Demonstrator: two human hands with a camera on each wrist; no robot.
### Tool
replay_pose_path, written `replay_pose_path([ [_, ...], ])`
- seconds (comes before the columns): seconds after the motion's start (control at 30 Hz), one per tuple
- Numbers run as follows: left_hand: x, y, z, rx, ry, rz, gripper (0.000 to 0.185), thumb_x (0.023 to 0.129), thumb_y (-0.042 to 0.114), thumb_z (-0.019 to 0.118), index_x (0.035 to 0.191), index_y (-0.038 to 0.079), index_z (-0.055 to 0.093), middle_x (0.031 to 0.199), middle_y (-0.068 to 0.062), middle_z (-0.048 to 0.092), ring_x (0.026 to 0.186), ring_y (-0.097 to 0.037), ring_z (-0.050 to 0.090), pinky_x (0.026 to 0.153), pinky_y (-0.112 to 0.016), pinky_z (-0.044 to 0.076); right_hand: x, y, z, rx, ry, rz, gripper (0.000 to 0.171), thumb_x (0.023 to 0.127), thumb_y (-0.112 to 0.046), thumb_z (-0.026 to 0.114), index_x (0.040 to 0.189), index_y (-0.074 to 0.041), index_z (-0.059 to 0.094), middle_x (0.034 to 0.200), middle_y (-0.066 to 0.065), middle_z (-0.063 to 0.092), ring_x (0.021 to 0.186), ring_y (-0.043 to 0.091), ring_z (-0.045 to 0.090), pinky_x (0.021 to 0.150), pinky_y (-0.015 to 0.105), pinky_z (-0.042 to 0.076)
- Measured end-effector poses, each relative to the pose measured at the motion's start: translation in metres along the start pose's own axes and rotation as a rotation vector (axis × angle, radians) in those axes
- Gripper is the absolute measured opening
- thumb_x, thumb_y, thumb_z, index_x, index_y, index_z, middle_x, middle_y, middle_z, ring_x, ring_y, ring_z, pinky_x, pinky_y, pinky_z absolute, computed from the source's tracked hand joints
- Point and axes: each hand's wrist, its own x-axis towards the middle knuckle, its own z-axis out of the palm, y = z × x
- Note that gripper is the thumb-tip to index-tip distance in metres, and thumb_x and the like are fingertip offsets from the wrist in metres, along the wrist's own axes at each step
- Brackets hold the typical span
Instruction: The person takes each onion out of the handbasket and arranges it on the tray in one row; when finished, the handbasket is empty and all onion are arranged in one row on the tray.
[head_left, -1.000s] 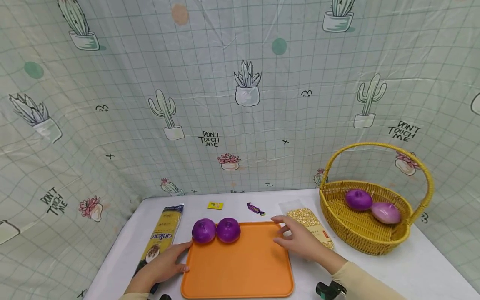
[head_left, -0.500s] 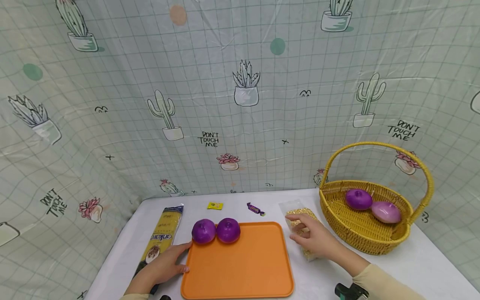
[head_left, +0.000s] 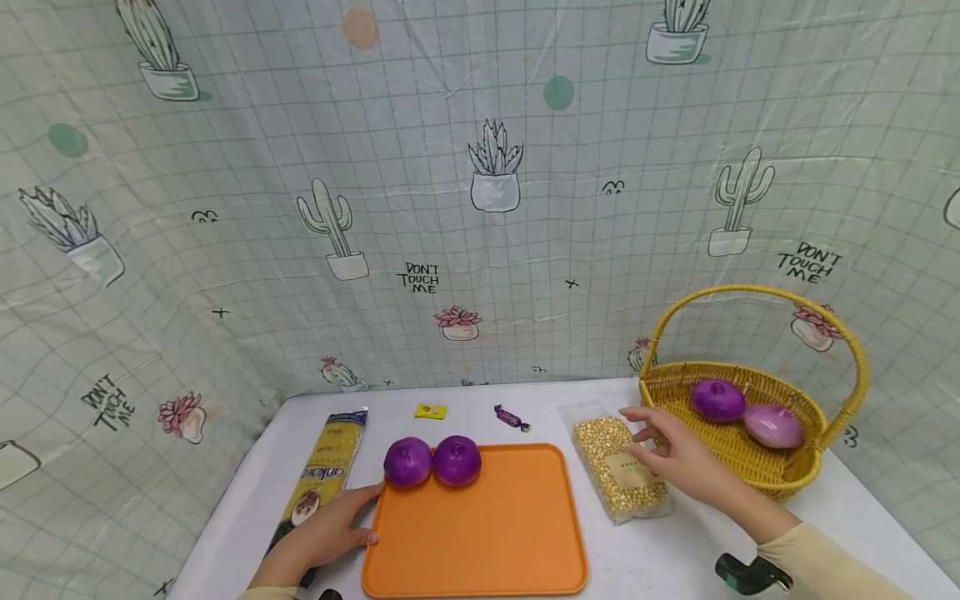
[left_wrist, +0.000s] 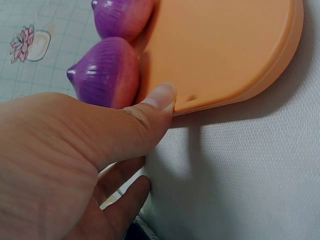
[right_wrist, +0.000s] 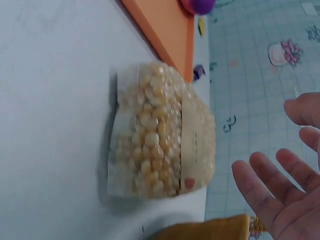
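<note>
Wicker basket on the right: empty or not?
Not empty: the head view shows a dark purple onion and a paler onion lying inside the wicker basket.

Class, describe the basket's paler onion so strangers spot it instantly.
In the head view, find the yellow wicker basket right of the orange tray. Inside, right of the deep purple onion, lies the pale lilac onion: its lighter colour sets it apart.

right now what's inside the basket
A dark onion and a paler onion lie in the basket. What's beneath them is hidden; the right hand covers part of the basket.
</note>
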Motion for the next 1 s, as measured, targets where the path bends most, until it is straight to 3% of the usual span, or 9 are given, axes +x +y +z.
replay_pose_path([
  [0.23,0.001,-0.001,0.000,-0.003,-0.007,0.010,0.071,0.085,0.017,0.082,0.146,0.001,0.052,0.146,-0.019,0.054,0.139,-0.043,0.044,0.115,-0.064,0.034,-0.006,0.008,-0.027,-0.124,0.087,-0.002,0.046,0.097,-0.013,0.072,0.139,-0.005,0.056,0.132,0.020,0.061,0.102,0.029,0.068,0.078,0.020,0.059],
  [0.5,-0.001,0.000,0.000,0.006,-0.002,0.006,0.070,0.085,0.018,0.082,0.146,0.002,0.052,0.146,-0.019,0.054,0.139,-0.043,0.044,0.114,-0.064,0.034,-0.007,0.023,-0.053,-0.149,0.071,0.091,0.049,0.100,-0.020,0.068,0.142,-0.002,0.052,0.137,0.024,0.057,0.112,0.039,0.064,0.078,0.015,0.056],
  [0.6,0.000,-0.001,0.000,0.005,-0.002,0.010,0.070,0.085,0.018,0.082,0.146,0.002,0.052,0.146,-0.019,0.054,0.139,-0.043,0.044,0.115,-0.064,0.034,-0.008,0.035,-0.060,-0.178,0.069,0.116,0.051,0.100,-0.023,0.067,0.143,-0.001,0.051,0.133,0.024,0.058,0.112,0.041,0.064,0.081,0.024,0.060],
  [0.77,-0.001,0.000,-0.001,0.004,-0.003,0.011,0.070,0.085,0.018,0.082,0.146,0.001,0.052,0.146,-0.019,0.054,0.139,-0.043,0.043,0.115,-0.064,0.033,-0.009,0.052,-0.072,-0.215,0.054,0.178,0.053,0.102,-0.026,0.065,0.143,0.004,0.048,0.129,0.030,0.058,0.110,0.045,0.062,0.084,0.050,0.061],
  [1.0,-0.001,0.000,-0.001,0.004,-0.002,0.007,0.071,0.085,0.018,0.082,0.146,0.002,0.052,0.146,-0.019,0.054,0.139,-0.043,0.043,0.115,-0.064,0.033,-0.005,0.071,-0.086,-0.265,0.050,0.252,0.061,0.102,-0.034,0.064,0.143,0.008,0.045,0.129,0.037,0.055,0.113,0.053,0.058,0.088,0.063,0.056],
])
